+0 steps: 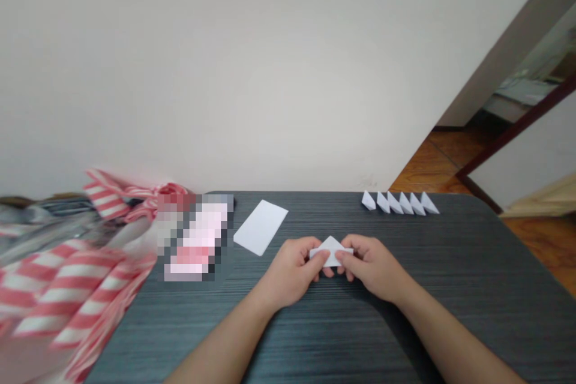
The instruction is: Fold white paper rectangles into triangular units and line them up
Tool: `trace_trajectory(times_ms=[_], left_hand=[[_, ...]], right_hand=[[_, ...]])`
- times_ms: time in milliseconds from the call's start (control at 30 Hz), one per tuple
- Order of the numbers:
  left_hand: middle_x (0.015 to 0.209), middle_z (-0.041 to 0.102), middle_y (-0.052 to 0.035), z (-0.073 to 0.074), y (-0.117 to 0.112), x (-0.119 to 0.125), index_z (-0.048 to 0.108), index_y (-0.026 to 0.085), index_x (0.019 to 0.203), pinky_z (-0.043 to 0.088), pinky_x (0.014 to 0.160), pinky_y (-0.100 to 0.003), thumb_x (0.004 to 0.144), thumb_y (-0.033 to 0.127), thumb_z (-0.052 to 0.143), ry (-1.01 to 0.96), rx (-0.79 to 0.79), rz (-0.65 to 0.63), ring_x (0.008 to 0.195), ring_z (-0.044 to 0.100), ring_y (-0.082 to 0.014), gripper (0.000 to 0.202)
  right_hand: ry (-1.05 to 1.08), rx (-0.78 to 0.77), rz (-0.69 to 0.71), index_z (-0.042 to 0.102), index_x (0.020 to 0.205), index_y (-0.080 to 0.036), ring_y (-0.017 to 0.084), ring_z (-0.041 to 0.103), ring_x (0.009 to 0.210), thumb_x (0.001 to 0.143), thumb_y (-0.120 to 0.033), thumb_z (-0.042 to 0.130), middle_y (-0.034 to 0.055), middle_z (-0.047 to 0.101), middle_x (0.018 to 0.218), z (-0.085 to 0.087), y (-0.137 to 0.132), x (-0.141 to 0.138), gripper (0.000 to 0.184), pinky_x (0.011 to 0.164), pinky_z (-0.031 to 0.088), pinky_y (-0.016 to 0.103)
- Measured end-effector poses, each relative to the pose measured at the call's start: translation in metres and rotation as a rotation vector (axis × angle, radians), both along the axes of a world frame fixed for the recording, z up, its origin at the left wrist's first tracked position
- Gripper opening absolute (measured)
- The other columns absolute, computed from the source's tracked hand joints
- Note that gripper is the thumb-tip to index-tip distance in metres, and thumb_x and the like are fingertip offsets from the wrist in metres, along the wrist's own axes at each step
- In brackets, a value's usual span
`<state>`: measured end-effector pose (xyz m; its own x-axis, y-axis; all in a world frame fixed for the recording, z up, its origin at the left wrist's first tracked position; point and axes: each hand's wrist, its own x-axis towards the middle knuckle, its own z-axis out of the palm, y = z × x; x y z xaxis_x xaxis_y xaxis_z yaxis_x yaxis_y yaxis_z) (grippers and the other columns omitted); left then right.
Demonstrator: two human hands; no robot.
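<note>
Pinching a folded paper triangle (pixel 330 254) at the middle of the desk (pixel 454 264), your left hand (pixel 290 273) and right hand (pixel 371 270) grip its two ends; a white sheet (pixel 261 228) lies just left, and a row of folded pieces (pixel 400 204) lines the far edge.

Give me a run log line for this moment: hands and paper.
left hand pinches folded white paper triangle | right hand pinches same triangle | nearby: white paper rectangle, row of folded paper wedges

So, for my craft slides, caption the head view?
Left hand and right hand pinch a paper triangle; six folded pieces line the table's edge.
</note>
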<state>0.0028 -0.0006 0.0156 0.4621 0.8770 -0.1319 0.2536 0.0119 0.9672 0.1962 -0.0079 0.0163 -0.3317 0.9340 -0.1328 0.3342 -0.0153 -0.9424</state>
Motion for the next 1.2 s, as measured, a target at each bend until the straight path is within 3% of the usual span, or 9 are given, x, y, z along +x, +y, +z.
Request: trace_trajectory(times_ms=[333, 567, 933, 1200], left_hand=[[0.065, 0.068, -0.0008, 0.008, 0.0, 0.001, 0.067, 0.016, 0.071, 0.041, 0.052, -0.02, 0.089, 0.036, 0.054, 0.004, 0.02, -0.002, 0.051, 0.054, -0.0102, 0.03], [0.074, 0.071, -0.0039, -0.003, 0.001, 0.001, 0.065, 0.015, 0.08, 0.042, 0.052, -0.02, 0.091, 0.039, 0.053, -0.068, -0.026, 0.018, 0.053, 0.054, -0.0101, 0.03], [0.069, 0.071, -0.0033, -0.013, 0.001, -0.001, 0.059, 0.016, 0.079, 0.04, 0.049, -0.02, 0.09, 0.043, 0.053, -0.079, -0.057, 0.119, 0.049, 0.052, -0.01, 0.03], [0.07, 0.072, -0.0038, -0.018, 0.001, -0.001, 0.058, 0.016, 0.08, 0.04, 0.049, -0.02, 0.091, 0.043, 0.052, -0.093, -0.065, 0.126, 0.049, 0.051, -0.0094, 0.03]], right_hand=[[0.001, 0.004, 0.042, 0.063, 0.074, -0.016, 0.011, 0.057, 0.053, 0.088, -0.027, 0.057, 0.0009, 0.067, 0.066, 0.006, -0.002, -0.002, 0.019, 0.051, 0.044, 0.02], [0.018, -0.009, -0.007, 0.063, 0.071, -0.016, 0.01, 0.056, 0.05, 0.087, -0.024, 0.057, 0.0, 0.066, 0.063, 0.002, 0.0, 0.002, 0.019, 0.05, 0.043, 0.02], [0.019, -0.016, -0.077, 0.059, 0.068, -0.017, 0.009, 0.054, 0.045, 0.087, -0.031, 0.059, -0.0012, 0.065, 0.057, -0.009, 0.003, 0.007, 0.023, 0.047, 0.041, 0.02], [0.034, -0.027, -0.066, 0.061, 0.067, -0.017, 0.009, 0.051, 0.044, 0.089, -0.033, 0.058, -0.0018, 0.062, 0.053, -0.009, 0.003, 0.01, 0.028, 0.048, 0.04, 0.021]])
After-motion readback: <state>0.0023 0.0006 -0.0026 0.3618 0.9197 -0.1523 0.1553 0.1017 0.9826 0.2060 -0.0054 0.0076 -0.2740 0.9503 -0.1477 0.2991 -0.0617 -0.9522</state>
